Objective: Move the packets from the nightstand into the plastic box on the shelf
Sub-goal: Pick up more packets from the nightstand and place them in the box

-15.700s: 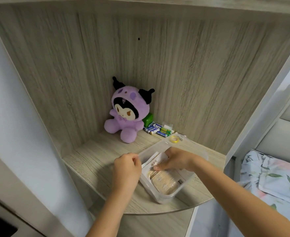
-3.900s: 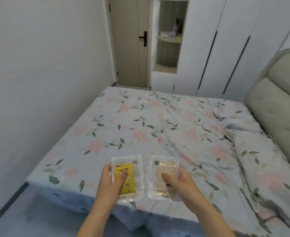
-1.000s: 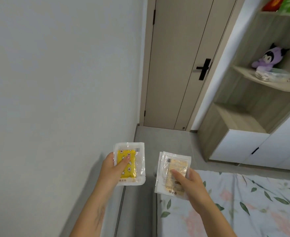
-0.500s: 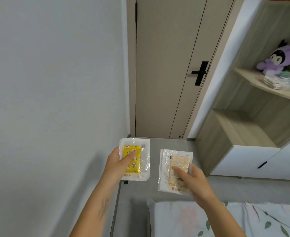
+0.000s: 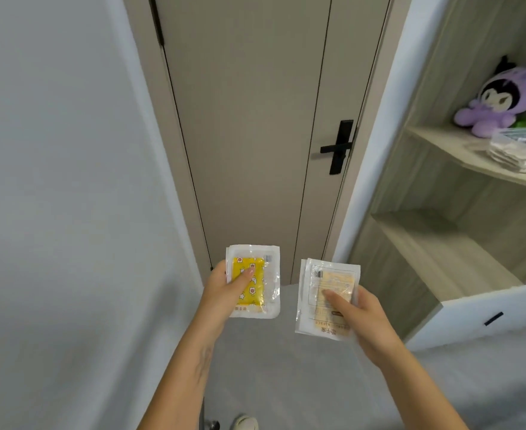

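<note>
My left hand [image 5: 224, 294] grips a clear packet with a yellow patterned pad [image 5: 257, 282], thumb across its front. A clear packet with a pale beige pad [image 5: 333, 290] is held in my right hand [image 5: 359, 318], also with the thumb on top. Both packets are held flat in front of me, side by side and apart. The clear plastic box [image 5: 519, 150] stands on the upper wooden shelf [image 5: 441, 141] at the far right, with packets inside it. It is well above and right of my hands.
A purple plush toy [image 5: 500, 100] sits behind the box. A lower shelf [image 5: 441, 249] sits over a white cabinet [image 5: 472, 321]. A beige door [image 5: 255, 135] with a black handle [image 5: 337, 147] is straight ahead, a grey wall on the left. My shoe [image 5: 246, 423] shows on the grey floor.
I have walked closer to the door and shelf unit. The bed has dropped out of view. Both hands keep their packets.
</note>
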The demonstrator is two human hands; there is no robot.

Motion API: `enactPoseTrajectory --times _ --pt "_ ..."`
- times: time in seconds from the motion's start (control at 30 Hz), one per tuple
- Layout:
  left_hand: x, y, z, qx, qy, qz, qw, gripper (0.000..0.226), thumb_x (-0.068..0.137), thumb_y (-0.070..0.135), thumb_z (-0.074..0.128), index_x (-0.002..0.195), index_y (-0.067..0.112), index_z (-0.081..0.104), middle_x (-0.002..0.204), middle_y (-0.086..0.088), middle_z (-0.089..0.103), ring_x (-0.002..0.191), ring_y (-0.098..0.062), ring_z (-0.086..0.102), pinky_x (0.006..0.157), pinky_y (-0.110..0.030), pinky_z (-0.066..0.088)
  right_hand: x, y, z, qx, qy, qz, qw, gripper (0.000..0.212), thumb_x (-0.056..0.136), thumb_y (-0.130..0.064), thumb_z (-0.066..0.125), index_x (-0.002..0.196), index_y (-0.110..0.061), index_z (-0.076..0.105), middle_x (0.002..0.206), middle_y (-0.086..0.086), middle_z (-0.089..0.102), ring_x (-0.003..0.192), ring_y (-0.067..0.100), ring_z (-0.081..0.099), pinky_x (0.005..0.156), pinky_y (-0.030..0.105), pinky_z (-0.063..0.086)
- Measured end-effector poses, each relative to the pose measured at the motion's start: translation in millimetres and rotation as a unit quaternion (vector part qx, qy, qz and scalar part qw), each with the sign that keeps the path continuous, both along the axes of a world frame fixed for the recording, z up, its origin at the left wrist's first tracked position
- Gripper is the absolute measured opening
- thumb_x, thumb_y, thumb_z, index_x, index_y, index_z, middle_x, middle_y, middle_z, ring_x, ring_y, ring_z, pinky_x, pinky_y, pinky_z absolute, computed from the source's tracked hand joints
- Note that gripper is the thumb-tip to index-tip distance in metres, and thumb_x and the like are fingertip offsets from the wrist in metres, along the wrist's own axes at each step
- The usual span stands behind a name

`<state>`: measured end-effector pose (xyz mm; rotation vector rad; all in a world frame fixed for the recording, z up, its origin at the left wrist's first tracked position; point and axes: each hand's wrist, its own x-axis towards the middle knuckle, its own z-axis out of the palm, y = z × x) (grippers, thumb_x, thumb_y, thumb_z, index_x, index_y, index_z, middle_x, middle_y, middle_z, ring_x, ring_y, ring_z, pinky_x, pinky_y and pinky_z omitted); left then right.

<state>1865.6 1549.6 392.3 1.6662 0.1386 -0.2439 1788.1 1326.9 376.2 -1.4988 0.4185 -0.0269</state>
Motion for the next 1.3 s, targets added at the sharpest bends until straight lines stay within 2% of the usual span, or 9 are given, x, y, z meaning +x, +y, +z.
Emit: enactPoseTrajectory --times 0.1,0.2,0.37,0.5,0.6,0.73,0.83,1.07,1.3 --pt "87.5 -30.1 21.2 0.005 -0.006 -0.034 0.999 0.025 0.090 0.025 0.066 0.112 0.016 0.061 0.103 -0.004 0.071 0.090 -0.021 0.069 0.071 -0.032 0.057 69.3 -22.3 16.7 -0.002 -0.004 -0.021 1.000 0.016 0.092 -0.009 0.061 0.107 -0.009 0.068 0.102 0.009 0.075 0.095 0.027 0.071 0.084 0.041 0.058" --pt "159.6 -71.6 46.1 0.007 -0.027 -0.087 0.996 0.020 0.090 0.023 0.066 0.108 0.017 0.061 0.099 -0.003 0.071 0.083 -0.016 0.069 0.064 -0.027 0.056 122.3 -55.4 35.9 -0.012 -0.017 -0.058 0.998 0.017 0.093 -0.012 0.061 0.108 -0.010 0.068 0.102 0.007 0.075 0.095 0.026 0.071 0.086 0.042 0.058" --pt "228.3 -161.7 50.6 0.006 -0.030 -0.158 0.987 0.022 0.089 0.023 0.067 0.109 0.014 0.061 0.097 -0.001 0.071 0.082 -0.016 0.069 0.063 -0.026 0.055 171.9 -135.9 47.8 -0.031 -0.015 -0.133 0.991 0.016 0.092 -0.016 0.063 0.107 -0.012 0.067 0.098 0.002 0.076 0.090 0.020 0.073 0.082 0.037 0.059" --pt "254.0 -243.4 36.8 0.002 -0.007 -0.215 0.977 0.020 0.089 0.022 0.067 0.107 0.016 0.062 0.095 -0.001 0.071 0.080 -0.015 0.069 0.056 -0.021 0.054 185.1 -208.0 47.2 -0.047 -0.004 -0.193 0.980 0.013 0.092 -0.015 0.063 0.104 -0.015 0.067 0.091 -0.004 0.076 0.079 0.010 0.073 0.066 0.023 0.059" --pt "277.1 -314.4 36.0 -0.004 -0.005 -0.254 0.967 0.021 0.088 0.025 0.068 0.108 0.018 0.063 0.098 -0.003 0.072 0.085 -0.020 0.071 0.062 -0.028 0.057 195.6 -270.1 52.2 -0.073 0.000 -0.217 0.973 0.011 0.092 -0.015 0.062 0.102 -0.019 0.066 0.098 0.000 0.075 0.084 0.012 0.073 0.077 0.031 0.060" --pt "298.3 -417.5 47.3 -0.032 -0.015 -0.284 0.958 0.018 0.088 0.025 0.067 0.105 0.018 0.063 0.098 -0.005 0.072 0.085 -0.021 0.070 0.060 -0.028 0.056 203.4 -356.8 68.3 -0.062 -0.003 -0.268 0.961 0.014 0.092 -0.015 0.062 0.105 -0.017 0.064 0.095 -0.003 0.075 0.081 0.011 0.073 0.064 0.024 0.059" --pt "306.9 -489.8 62.7 -0.055 -0.014 -0.313 0.948 0.017 0.089 0.023 0.067 0.104 0.016 0.064 0.095 -0.004 0.072 0.080 -0.017 0.070 0.056 -0.024 0.054 204.4 -413.1 85.1 -0.073 0.004 -0.294 0.953 0.019 0.091 -0.018 0.064 0.110 -0.015 0.065 0.101 -0.001 0.075 0.088 0.016 0.073 0.076 0.035 0.059" --pt "337.8 -622.1 96.4 -0.095 -0.011 -0.352 0.931 0.023 0.087 0.025 0.068 0.107 0.014 0.065 0.095 -0.004 0.073 0.082 -0.018 0.070 0.058 -0.027 0.053 219.6 -520.7 121.9 -0.108 -0.009 -0.340 0.934 0.013 0.092 -0.018 0.063 0.104 -0.017 0.065 0.099 0.002 0.075 0.088 0.020 0.072 0.079 0.039 0.058" --pt "349.1 -700.0 116.7 -0.140 0.017 -0.361 0.922 0.009 0.086 0.020 0.069 0.094 0.018 0.066 0.084 -0.001 0.072 0.070 -0.014 0.068 0.042 -0.021 0.050 238.4 -619.0 164.0 -0.163 -0.007 -0.348 0.923 0.021 0.090 -0.016 0.065 0.111 -0.013 0.065 0.107 0.004 0.073 0.097 0.022 0.070 0.091 0.046 0.055"
